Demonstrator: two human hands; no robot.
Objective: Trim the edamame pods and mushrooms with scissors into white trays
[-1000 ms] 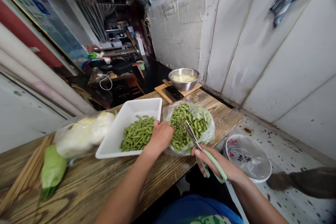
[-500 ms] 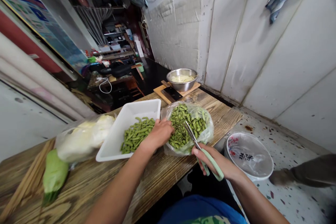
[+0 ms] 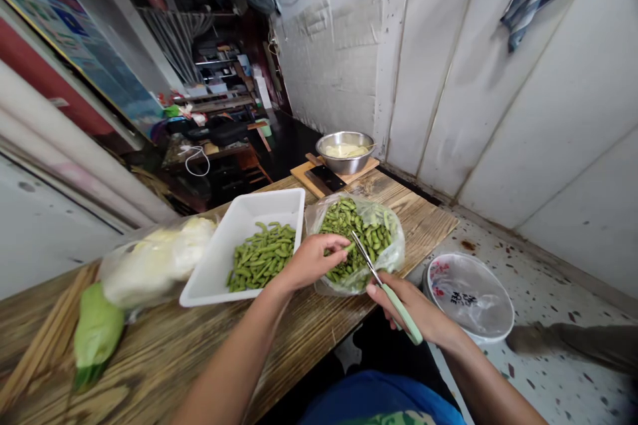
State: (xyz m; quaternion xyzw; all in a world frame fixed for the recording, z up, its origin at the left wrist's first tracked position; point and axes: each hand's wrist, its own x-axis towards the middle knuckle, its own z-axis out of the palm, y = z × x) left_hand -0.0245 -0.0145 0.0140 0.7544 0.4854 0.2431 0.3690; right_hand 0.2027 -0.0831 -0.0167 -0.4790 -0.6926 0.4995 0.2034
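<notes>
My left hand (image 3: 319, 257) pinches a green soybean pod (image 3: 349, 248) over the near left part of a clear plastic bag (image 3: 397, 249) full of pods. In my right hand (image 3: 403, 302) is a pair of scissors (image 3: 403, 311) with light green handles. Their blades point up and left over the bag, close to the held pod, and look nearly closed. To the left of the bag, a white plastic tray (image 3: 212, 259) holds a heap of loose soybean pods (image 3: 262, 255).
A steel bowl (image 3: 343, 163) and a black-bladed cleaver (image 3: 326, 178) rest on a wooden board at the back. Bagged pale vegetables (image 3: 154, 265), a green squash (image 3: 97, 332) and wooden sticks (image 3: 47, 332) lie at left. A lined bucket (image 3: 471, 299) stands on the floor at right.
My left hand has lifted out of the pods and moved right toward the scissors, now with a pod in its fingertips. The scissors' handles have come together.
</notes>
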